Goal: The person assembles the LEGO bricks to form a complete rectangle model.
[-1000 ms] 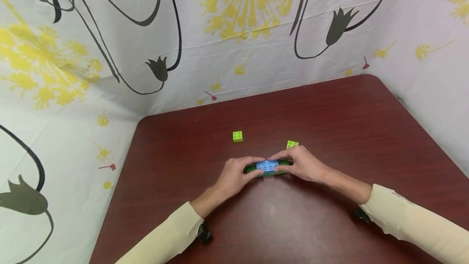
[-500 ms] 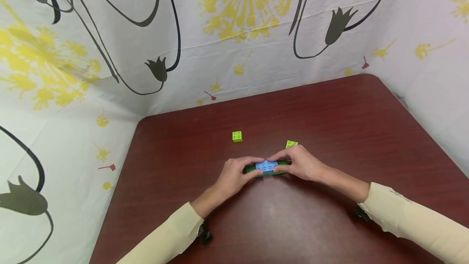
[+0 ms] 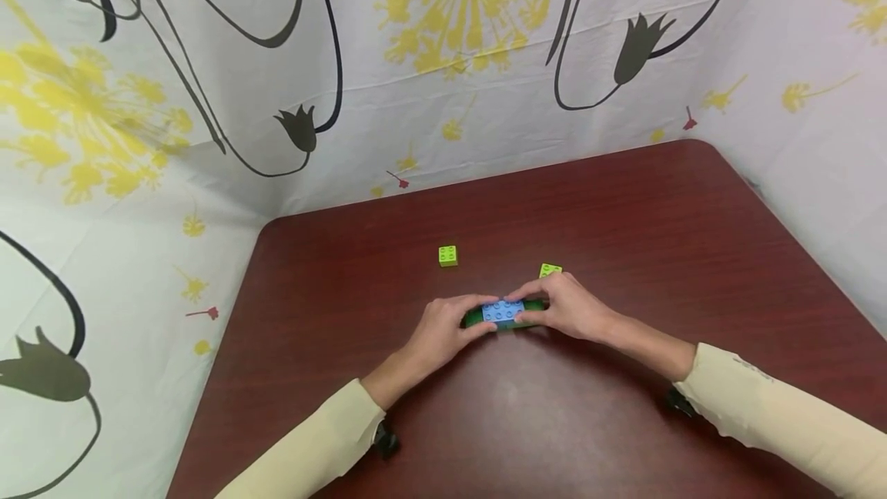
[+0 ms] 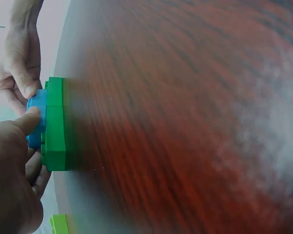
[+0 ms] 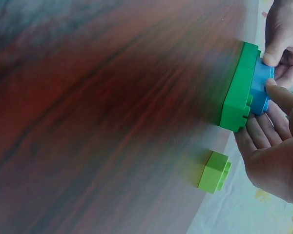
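Note:
A blue building brick [image 3: 503, 311] sits on top of two green bricks [image 4: 55, 122] that stand end to end on the table, bridging their join. My left hand [image 3: 438, 333] pinches the blue brick's left part between thumb and fingers. From the other side my right hand [image 3: 578, 309] pinches its right part the same way. Both thumbs press the near face, as the right wrist view shows with the blue brick [image 5: 261, 87] over the green bricks [image 5: 238, 90]. The far fingers are partly hidden behind the bricks.
A lime green brick [image 3: 447, 256] stands on the dark red table [image 3: 346, 276] beyond the left hand. Another lime brick [image 3: 550, 270] lies just behind the right hand, partly covered by it. Patterned cloth [image 3: 430, 122] hangs along the table's back edge.
Almost nothing differs. Both hands keep hold of the blue brick in the same place, and the head view has shifted very slightly.

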Motion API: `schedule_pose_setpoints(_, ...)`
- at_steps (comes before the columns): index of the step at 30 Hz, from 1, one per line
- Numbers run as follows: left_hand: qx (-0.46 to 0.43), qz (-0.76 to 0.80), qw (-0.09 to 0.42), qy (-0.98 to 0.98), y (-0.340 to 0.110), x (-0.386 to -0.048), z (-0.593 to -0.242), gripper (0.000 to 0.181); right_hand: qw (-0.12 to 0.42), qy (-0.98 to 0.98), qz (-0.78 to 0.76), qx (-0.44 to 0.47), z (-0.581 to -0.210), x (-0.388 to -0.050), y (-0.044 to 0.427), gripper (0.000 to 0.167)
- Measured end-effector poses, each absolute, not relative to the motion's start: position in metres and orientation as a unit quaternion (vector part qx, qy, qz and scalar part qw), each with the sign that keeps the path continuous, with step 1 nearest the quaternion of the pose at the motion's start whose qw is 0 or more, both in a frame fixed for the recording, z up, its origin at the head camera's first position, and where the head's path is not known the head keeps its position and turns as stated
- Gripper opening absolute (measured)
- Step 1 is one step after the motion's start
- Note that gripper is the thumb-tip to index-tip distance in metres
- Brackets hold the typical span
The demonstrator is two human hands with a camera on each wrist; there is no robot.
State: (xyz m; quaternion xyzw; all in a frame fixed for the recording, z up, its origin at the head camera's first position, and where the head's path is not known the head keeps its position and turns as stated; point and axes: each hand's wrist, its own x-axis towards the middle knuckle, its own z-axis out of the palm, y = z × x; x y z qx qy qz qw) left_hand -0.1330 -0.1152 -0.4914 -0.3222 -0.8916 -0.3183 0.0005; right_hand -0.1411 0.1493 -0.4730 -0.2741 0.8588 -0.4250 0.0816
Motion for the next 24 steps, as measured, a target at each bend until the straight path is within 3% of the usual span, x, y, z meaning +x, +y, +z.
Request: schedule_pose_setpoints(24, -0.31, -0.335, -0.002, -0.89, -0.127, -0.143, -0.479, 0.046, 0.083, 0.858, -0.411, -0.296, -0.473, -0.141, 0.149, 0.033)
